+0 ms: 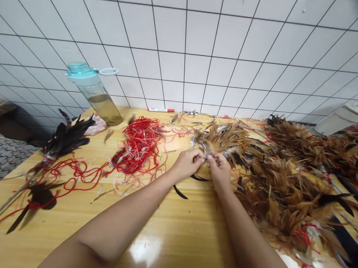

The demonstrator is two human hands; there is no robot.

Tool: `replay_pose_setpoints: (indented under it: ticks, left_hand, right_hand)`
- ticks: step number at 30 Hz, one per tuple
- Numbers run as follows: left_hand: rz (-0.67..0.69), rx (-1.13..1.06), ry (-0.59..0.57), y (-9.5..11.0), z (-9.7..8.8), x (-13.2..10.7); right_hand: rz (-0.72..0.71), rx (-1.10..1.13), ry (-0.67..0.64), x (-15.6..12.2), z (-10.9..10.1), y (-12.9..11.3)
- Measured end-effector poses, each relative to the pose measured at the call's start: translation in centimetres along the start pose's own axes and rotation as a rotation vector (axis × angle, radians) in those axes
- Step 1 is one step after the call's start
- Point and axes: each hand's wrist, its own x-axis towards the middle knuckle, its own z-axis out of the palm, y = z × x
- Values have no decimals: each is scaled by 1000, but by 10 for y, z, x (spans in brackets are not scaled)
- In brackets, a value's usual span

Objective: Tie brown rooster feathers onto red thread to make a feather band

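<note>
My left hand (191, 163) and my right hand (221, 169) meet over the middle of the table, fingers pinched close together. Between the fingertips is the grey, fluffy base of some brown feathers (220, 139), which fan out behind the hands. Exactly how many feathers each hand grips is hidden by the fingers. A thin black feather (180, 192) lies on the wood just left of my right forearm. To the left of my hands sits a tangled heap of red string (143, 143).
Large piles of brown feathers (285, 186) cover the right side. Black feathers (68, 136) on a stick (2, 211) lie at the left edge, trailing red cord. A bottle (100, 100) leans at the back left. A red marker (161, 110) lies by the tiled wall (201, 33).
</note>
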Motion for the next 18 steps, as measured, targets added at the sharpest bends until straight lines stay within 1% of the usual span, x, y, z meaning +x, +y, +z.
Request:
replay_pose_setpoints:
  ticks: [4, 7, 10, 14, 16, 18]
  left_hand:
    - [-143, -198, 26, -2, 0, 2]
    - [-206, -385, 44, 1, 0, 2]
    - [-271, -536, -10, 6, 0, 0]
    - [-347, -614, -91, 14, 5, -4]
    - [-355, -620, -99, 15, 9, -6]
    - [-344, -611, -80, 16, 11, -7]
  right_hand:
    - [19, 83, 7, 1, -1, 0]
    - [32, 125, 41, 3, -3, 0]
    - [22, 170, 64, 4, -6, 0]
    - [3, 213, 54, 3, -9, 1]
    - [-17, 198, 44, 3, -9, 2]
    - [-33, 178, 33, 2, -9, 2]
